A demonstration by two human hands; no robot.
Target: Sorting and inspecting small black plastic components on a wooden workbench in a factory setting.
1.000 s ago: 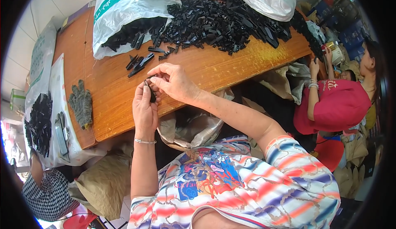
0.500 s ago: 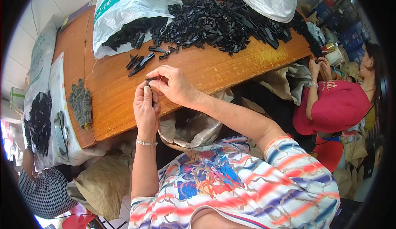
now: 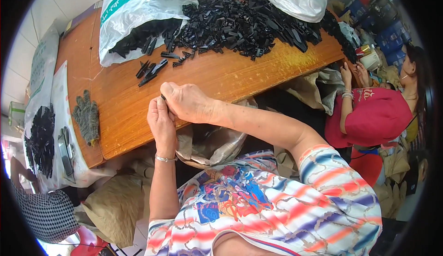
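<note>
My left hand point(image 3: 162, 120) is closed around a small black plastic piece point(image 3: 163, 97), of which only a sliver shows between the fingers. Against it presses my right hand point(image 3: 188, 103), its fingers curled over the top of the same piece. Both hands are just above the front edge of the wooden table point(image 3: 221, 78). Beyond them lie several loose black clip-like parts point(image 3: 152, 73). Farther back spreads a large heap of black plastic parts point(image 3: 230, 25), some spilling from a white and green plastic bag point(image 3: 143, 16).
A grey knitted glove point(image 3: 86, 117) lies at the table's left. Beside it, another pile of black parts point(image 3: 41, 140) rests on plastic. A second white bag point(image 3: 297, 0) stands behind the heap. A co-worker in a red top point(image 3: 369, 117) sits at right; brown sacks point(image 3: 117, 205) hang below the table.
My right hand has curled from a fingertip pinch into a tighter grip over the piece, now covering most of it. The co-worker's hands at right have moved slightly apart.
</note>
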